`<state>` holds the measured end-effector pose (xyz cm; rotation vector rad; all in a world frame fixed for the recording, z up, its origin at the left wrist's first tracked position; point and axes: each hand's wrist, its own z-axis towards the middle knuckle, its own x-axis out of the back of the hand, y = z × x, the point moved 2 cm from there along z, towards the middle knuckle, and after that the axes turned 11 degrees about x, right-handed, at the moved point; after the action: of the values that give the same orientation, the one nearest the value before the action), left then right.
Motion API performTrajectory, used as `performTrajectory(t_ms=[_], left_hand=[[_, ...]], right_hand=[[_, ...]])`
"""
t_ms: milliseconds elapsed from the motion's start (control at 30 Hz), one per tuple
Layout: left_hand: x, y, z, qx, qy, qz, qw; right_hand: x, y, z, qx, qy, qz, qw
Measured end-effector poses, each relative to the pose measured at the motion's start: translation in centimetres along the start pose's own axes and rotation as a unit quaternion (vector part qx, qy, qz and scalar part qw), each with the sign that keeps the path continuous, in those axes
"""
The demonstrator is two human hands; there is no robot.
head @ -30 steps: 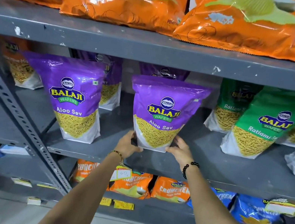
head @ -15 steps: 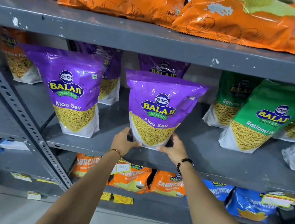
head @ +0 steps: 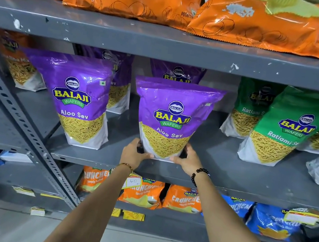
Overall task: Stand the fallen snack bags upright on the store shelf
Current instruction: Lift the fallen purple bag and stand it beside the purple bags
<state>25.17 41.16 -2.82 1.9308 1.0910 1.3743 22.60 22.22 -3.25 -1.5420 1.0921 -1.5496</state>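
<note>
Both hands have slid lower on the purple Aloo Sev bag point(head: 170, 120) since a second ago, and the bag now stands upright near the front edge of the middle shelf point(head: 230, 176), about midway along it. The left hand point(head: 134, 155) clasps the bag's lower left corner, thumb across the front, and the right hand point(head: 187, 159) clasps the lower right corner in the same way, so the bag is held between the two palms at its base. A thin gold bracelet point(head: 126, 166) circles the left wrist and a black bead bracelet point(head: 198, 175) the right. A second Aloo Sev bag point(head: 80, 102) stands upright to the left, apart from the held one, and more purple bags stand behind both toward the back of the shelf. Green Ratlami Sev bags point(head: 280, 131) lean toward the shelf's right end. Orange chip bags point(head: 257, 18) lie along the top shelf, and orange and blue Crunchex bags point(head: 183, 199) sit on the shelf below, behind a handwritten price tag point(head: 134, 181) at the middle shelf's front edge.
</note>
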Motion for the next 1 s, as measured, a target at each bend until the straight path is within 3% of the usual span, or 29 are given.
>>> performTrajectory(t_ms=[1000], left_hand=[[0.22,-0.21,0.20,-0.007,-0.010,-0.011,1.000]], right_hand=[[-0.33,0.26,0.12,0.003,0.019,-0.015,1.000]])
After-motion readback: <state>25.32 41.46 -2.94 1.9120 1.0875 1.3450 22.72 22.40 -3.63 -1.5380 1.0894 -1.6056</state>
